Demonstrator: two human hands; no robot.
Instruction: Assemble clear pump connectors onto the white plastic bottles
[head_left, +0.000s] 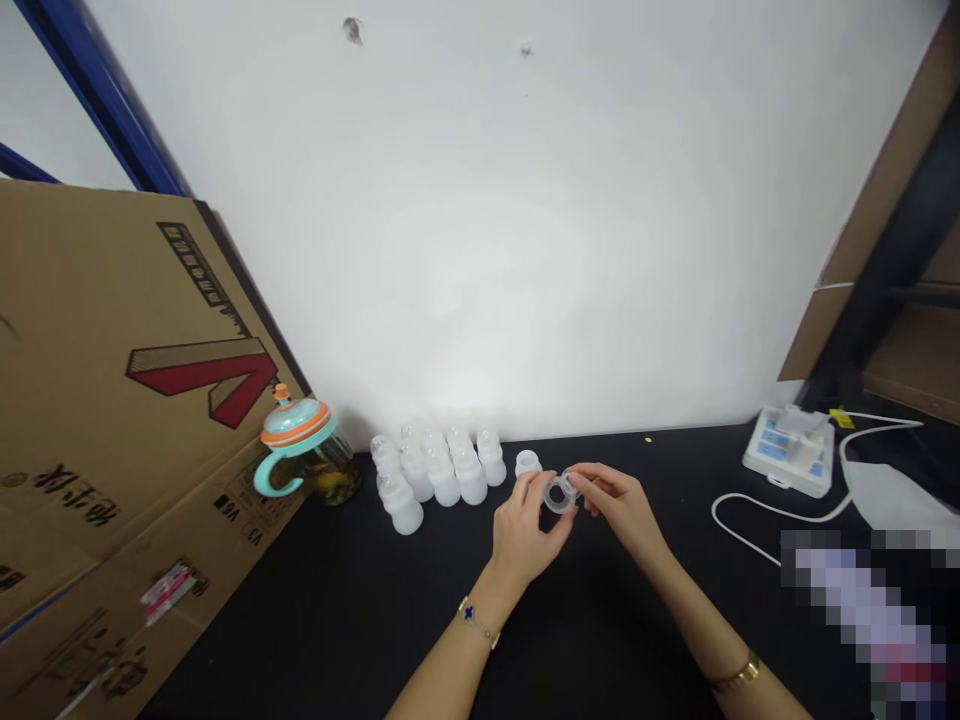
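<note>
My left hand (523,527) is closed around a see-through plastic ring (561,496), its open middle turned toward me. The fingers of my right hand (611,497) pinch at the ring's upper right edge, where a small see-through part shows; its kind is hard to make out. Just behind my left fingertips stands a white bottle (528,461) with an open top, partly hidden by the hand. To the left, several white bottles with see-through domed tops (442,476) stand upright in a close group.
A glass teapot (330,470) with a turquoise and orange lid stands by a large cardboard box (97,400) at left. On the right are a white case with blue contents (790,450), a white cable (757,500) and a blurred-out item (862,610). A white wall (487,220) bounds the black table (337,630).
</note>
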